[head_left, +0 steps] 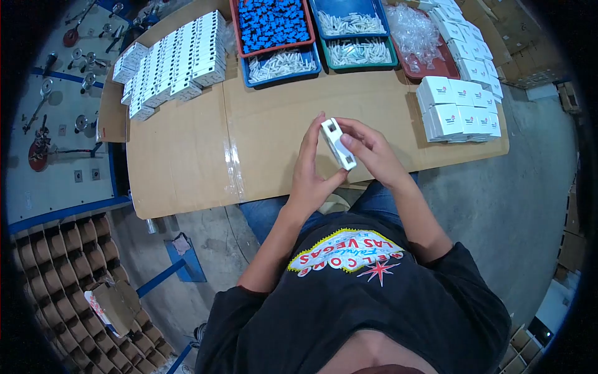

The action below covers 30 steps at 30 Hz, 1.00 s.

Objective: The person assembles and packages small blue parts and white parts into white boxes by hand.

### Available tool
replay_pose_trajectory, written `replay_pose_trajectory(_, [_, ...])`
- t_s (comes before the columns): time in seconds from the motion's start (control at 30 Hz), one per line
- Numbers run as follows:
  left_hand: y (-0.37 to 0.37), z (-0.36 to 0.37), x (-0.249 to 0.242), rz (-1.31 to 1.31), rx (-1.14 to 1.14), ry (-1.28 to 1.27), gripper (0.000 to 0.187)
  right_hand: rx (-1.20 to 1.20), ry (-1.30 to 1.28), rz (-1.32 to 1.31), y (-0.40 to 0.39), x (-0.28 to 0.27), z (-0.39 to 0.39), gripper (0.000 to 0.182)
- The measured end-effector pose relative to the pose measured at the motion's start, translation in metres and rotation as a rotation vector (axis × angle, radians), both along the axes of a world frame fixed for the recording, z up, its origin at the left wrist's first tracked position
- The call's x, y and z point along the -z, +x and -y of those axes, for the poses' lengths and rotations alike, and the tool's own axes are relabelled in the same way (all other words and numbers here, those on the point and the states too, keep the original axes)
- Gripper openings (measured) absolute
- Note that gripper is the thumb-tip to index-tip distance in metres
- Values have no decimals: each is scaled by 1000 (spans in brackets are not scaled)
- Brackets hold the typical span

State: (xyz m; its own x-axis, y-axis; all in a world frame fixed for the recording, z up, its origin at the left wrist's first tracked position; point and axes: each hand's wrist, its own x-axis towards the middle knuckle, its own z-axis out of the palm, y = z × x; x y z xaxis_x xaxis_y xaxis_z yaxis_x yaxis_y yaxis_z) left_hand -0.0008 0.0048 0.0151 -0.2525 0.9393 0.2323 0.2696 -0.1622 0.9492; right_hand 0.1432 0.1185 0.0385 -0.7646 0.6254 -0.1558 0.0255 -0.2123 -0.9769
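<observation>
A small white plastic block [340,148] with dark openings at its ends, shaped like a circuit breaker, is held tilted above the near part of the cardboard-covered table. My left hand [307,181] touches its left side, with fingertips at the top end and thumb by the lower end. My right hand [375,156] grips it from the right, the thumb lying across its face and the fingers curled behind the top. Both hands are closed around the block, which partly hides the fingers.
Stacked white blocks [180,59] stand at the back left. Trays hold blue pieces [274,25] and small white parts [352,23]. Clear plastic [414,34] lies in a red tray [430,70]. White boxes [458,118] are stacked on the right. Cardboard [180,156] covers the table.
</observation>
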Motion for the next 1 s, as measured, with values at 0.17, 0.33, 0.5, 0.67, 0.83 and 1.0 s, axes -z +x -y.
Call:
replay_pose_trajectory(0.17, [5,3,-9,167,35,-26,100,50,36,-58,0,-4,0,57])
replay_pose_trajectory(0.33, [8,4,-9,995,16,-179,74,64,320,-82,3,5,6,63])
replay_pose_trajectory(0.5, [10,-1,-15,1180,39,-411,65,-37,459,37,2,-3,17,68])
replay_pose_trajectory(0.67, [13,-1,-16,1258,-20,-506,63,23,492,-7,-3,9,25,68])
replay_pose_trajectory(0.83, [10,-1,-12,1336,-9,-501,57,41,555,-5,-6,23,26,69])
replay_pose_trajectory(1.0, [10,-3,-14,1319,-50,-526,56,48,580,-25,-8,18,26,63])
